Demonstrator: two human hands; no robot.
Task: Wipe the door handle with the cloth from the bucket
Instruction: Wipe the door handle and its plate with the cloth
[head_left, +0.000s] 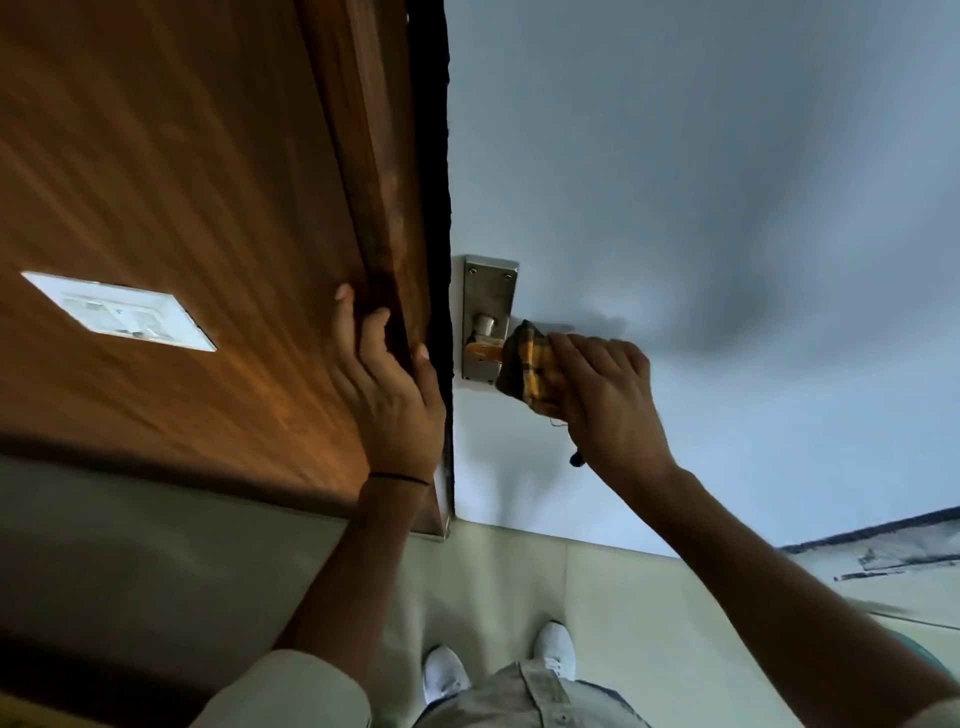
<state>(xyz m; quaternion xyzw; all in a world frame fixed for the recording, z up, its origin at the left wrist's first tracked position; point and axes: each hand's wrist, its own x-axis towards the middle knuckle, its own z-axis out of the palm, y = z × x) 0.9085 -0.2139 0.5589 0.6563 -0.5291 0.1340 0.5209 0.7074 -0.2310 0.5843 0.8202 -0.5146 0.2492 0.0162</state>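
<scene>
White shoes (555, 649) and a beige shirt front sit lowest in view, on the tiled floor (519, 582). Left hand (392, 384): fingers curled round the edge of the wooden frame (363, 156), holding nothing else. Right hand (608, 395): closed on a yellow-and-dark checked cloth (527, 366), bunched against the door handle (485, 351). Handle: lever on a steel plate (491, 291) at the left edge of the pale door (675, 182), its long axis running rightward from the spindle into the cloth. Right hand nearer; handle lies just left of it. Bucket: not in view. White switch plate (119, 312) on the wood panel.
</scene>
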